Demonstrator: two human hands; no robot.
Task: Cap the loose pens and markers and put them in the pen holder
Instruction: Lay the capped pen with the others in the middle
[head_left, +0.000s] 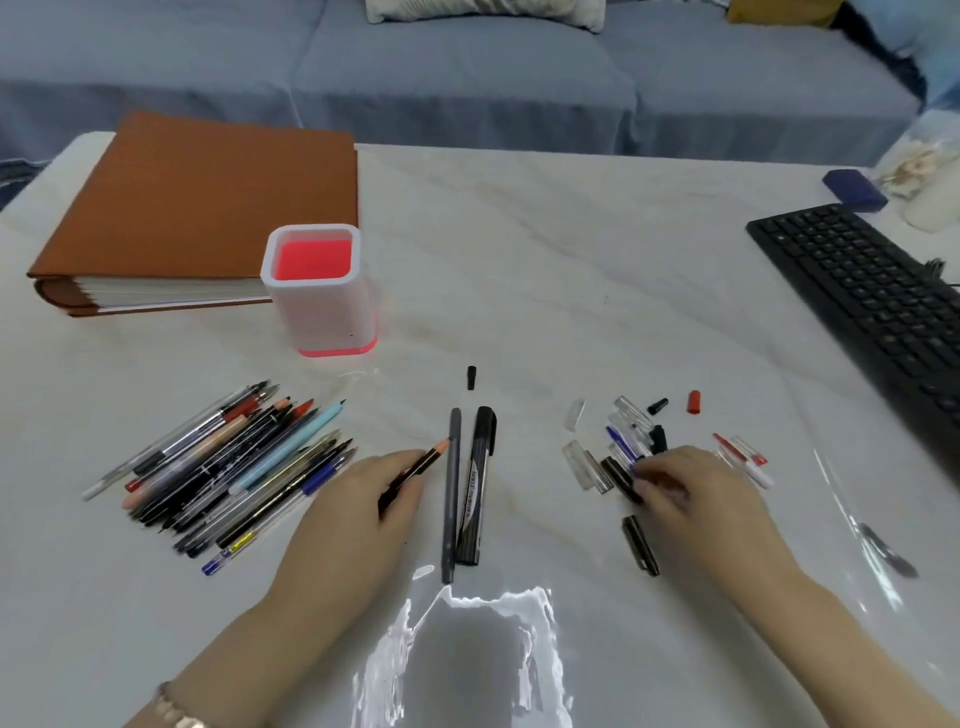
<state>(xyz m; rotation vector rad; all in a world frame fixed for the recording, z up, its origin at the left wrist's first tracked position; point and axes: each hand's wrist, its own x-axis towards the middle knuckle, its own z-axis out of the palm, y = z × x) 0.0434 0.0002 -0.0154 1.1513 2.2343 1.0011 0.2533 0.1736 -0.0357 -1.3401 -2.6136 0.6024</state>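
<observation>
Your left hand (358, 512) pinches the orange-tipped pen (415, 470), nearside of the pen holder (327, 317). Your right hand (696, 499) curls over the loose caps (592, 470), grip unclear.

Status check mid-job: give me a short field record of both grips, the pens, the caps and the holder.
left grip: holds an orange-tipped pen, uncapped, tip pointing away
right grip: fingertips on the loose caps; cannot tell whether it pinches one
pen holder: upright, no pens seen inside
uncapped pens: heaped left of the left grip
grey pen and black marker: side by side between the grips, apparently capped
small black cap: alone, beyond the black marker
off-task: keyboard, brown binder
</observation>
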